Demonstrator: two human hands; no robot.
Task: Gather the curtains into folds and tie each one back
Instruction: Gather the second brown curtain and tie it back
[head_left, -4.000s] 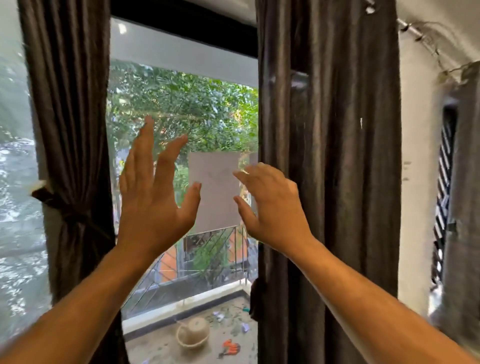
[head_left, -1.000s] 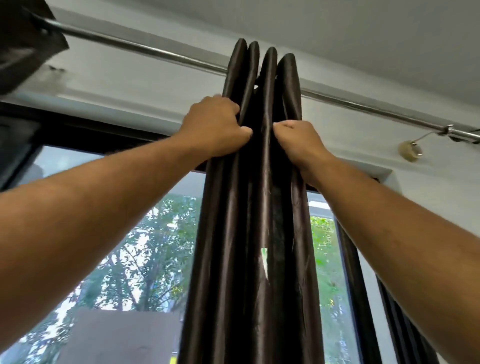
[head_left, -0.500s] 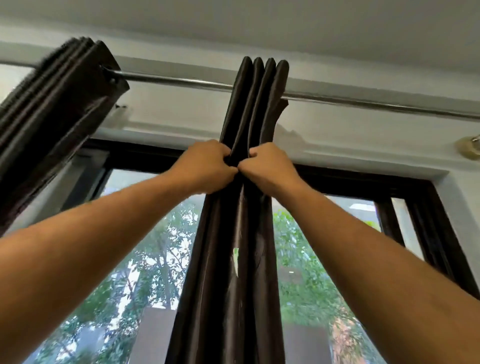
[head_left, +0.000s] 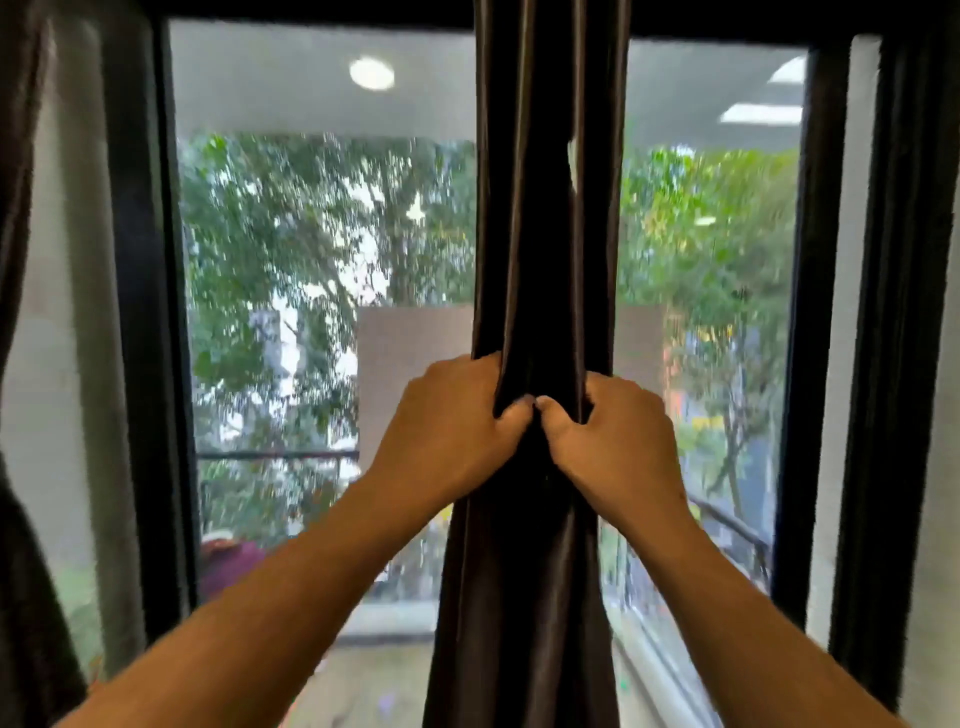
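A dark brown curtain (head_left: 540, 208) hangs gathered into narrow vertical folds down the middle of the window. My left hand (head_left: 452, 431) grips the bundle from its left side and my right hand (head_left: 613, 441) grips it from the right, thumbs almost touching in front of the folds. Both hands squeeze the cloth at about mid height. Below the hands the curtain widens a little. A second dark curtain (head_left: 21, 364) hangs at the far left edge, mostly out of view.
The black window frame (head_left: 145, 338) stands to the left and another black upright (head_left: 815, 312) to the right. Behind the glass are trees, a balcony railing (head_left: 275, 456) and a person's head low down. A white wall (head_left: 935, 519) borders the right side.
My hands have slid down the gathered curtain from near the rod to mid height, still squeezing the folds. The view has dropped from the ceiling and rod to the window.
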